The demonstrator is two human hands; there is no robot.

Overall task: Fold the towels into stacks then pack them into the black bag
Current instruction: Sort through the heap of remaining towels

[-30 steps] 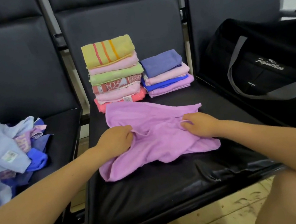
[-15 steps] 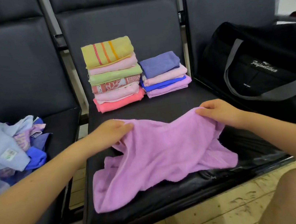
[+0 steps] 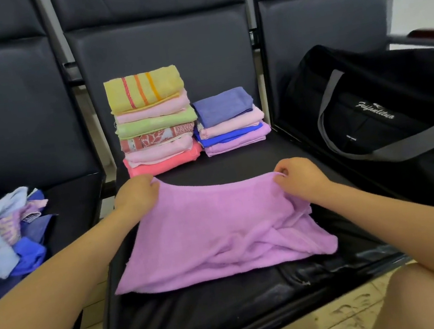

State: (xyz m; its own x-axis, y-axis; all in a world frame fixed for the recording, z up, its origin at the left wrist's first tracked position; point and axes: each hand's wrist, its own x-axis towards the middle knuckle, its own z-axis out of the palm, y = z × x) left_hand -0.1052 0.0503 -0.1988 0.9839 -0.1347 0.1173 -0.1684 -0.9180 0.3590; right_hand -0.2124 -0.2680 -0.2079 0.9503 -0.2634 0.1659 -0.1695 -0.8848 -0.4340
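Your left hand grips the far left corner of the lilac towel, fingers curled over its edge. Your right hand pinches the far right corner the same way, so the far edge of the towel is stretched between the two hands in a shallow sag. The towel's far part is lifted slightly, while its near part lies rumpled on the middle seat, with folds bunched toward the right side.

Just beyond your hands, at the back of the same seat, stand two stacks of folded towels, side by side and touching. The taller stack on the left has a yellow towel with red and orange stripes on top and a coral one at the bottom. The shorter stack on the right is topped by a slate-blue towel and rests on a lilac one.

On the seat to your left, a loose pile of unfolded towels lies in pale blue, bright blue and pink. On the seat to your right sits the black bag, with grey straps and white script lettering on its side. Your bare knee shows at the lower right, over a tiled floor.
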